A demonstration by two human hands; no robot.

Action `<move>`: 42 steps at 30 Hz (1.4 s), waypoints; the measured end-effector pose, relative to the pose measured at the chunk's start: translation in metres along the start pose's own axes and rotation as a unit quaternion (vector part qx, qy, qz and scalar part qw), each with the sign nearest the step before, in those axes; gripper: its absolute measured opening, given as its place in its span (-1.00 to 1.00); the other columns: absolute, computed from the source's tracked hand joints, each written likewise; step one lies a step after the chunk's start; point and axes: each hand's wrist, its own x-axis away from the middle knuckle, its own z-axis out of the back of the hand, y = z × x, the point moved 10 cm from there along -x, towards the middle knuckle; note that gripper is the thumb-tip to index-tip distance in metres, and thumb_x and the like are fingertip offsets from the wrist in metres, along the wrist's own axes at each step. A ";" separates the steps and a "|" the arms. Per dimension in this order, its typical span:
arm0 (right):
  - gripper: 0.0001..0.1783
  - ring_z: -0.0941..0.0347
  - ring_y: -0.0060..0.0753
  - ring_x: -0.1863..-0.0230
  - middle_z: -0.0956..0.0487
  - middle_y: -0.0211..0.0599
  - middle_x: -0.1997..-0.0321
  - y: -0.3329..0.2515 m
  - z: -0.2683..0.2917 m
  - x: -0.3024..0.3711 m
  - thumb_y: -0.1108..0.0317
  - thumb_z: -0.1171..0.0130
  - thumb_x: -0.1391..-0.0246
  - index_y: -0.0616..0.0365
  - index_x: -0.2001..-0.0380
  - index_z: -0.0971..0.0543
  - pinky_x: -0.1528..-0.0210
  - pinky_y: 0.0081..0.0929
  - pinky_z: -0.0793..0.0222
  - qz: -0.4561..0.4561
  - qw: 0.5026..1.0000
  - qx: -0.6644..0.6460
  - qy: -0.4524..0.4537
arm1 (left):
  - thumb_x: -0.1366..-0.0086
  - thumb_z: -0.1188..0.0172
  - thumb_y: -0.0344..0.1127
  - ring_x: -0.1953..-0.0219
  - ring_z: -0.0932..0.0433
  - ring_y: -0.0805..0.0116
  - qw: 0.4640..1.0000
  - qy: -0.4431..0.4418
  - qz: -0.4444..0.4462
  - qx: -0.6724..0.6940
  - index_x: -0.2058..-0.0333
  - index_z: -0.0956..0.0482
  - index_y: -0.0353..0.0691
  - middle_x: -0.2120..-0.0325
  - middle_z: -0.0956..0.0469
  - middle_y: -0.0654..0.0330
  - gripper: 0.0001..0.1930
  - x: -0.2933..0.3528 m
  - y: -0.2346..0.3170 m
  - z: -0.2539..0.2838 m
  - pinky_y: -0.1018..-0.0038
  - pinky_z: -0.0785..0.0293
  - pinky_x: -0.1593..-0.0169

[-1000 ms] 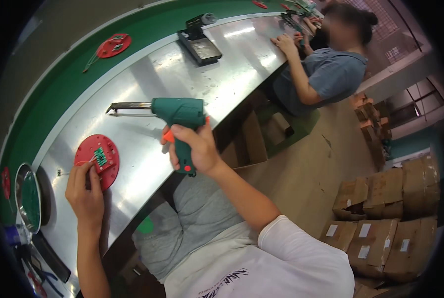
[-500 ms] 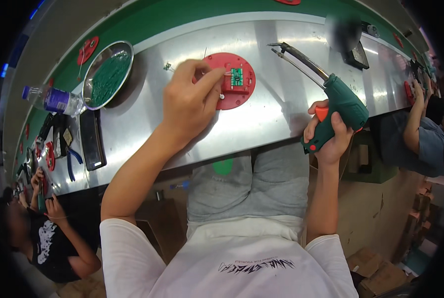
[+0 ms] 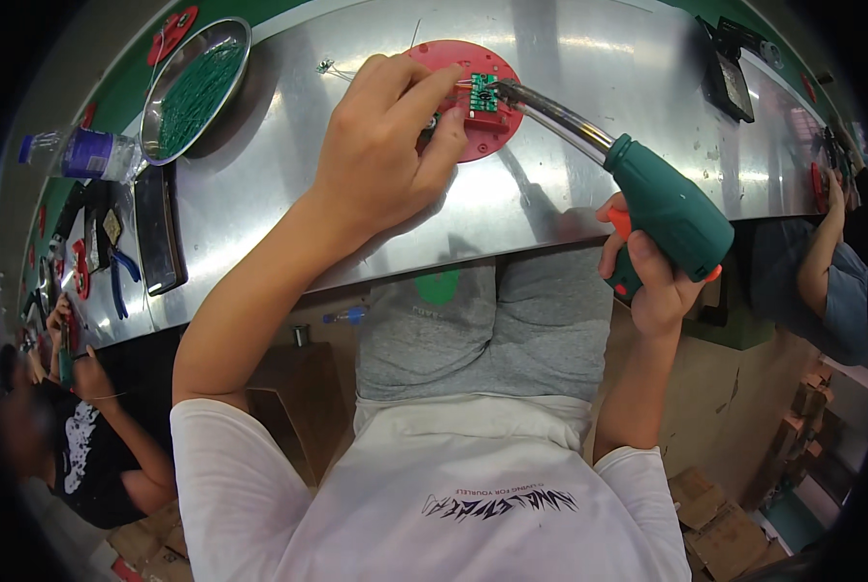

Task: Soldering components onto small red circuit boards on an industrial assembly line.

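Note:
A small green circuit board [image 3: 484, 93] sits on a round red plastic housing [image 3: 497, 141] on the metal bench. At the board's left edge are thin wires [image 3: 464, 85], and my left hand [image 3: 385, 136] has its fingers closed around them; the exact grip is partly hidden. My right hand [image 3: 659, 281] grips the handle of a green soldering gun [image 3: 669, 209], its index finger at the orange trigger [image 3: 619, 223]. The gun's dark tip [image 3: 507, 89] reaches the board's right side. Behind my left hand, a small part with thin leads [image 3: 327, 67] lies on the bench.
At the left stand a metal bowl [image 3: 201, 92] of green wire pieces, a purple-labelled bottle [image 3: 89, 155], a dark phone-like slab [image 3: 159, 233] and blue-handled pliers [image 3: 120, 281]. A dark metal-topped box [image 3: 730, 82] is at the back right. Other people work at both sides.
My right hand has brought the soldering gun left, so its tip is now over the circuit board. The view has shifted slightly; my left hand remains beside the board with its fingers at the wires.

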 end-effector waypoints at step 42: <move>-0.50 -0.42 -0.29 0.74 -0.53 0.20 0.27 0.006 0.020 -0.016 0.31 -0.04 -0.24 0.51 -0.11 -0.36 0.73 -0.50 -0.29 -0.008 0.998 -0.037 0.050 | -0.15 -0.34 -0.47 0.40 -0.63 0.23 0.999 -0.026 -0.019 -0.012 0.26 -0.70 -0.27 0.41 -0.62 0.13 -0.85 0.004 -0.012 -0.007 0.42 -0.54 0.34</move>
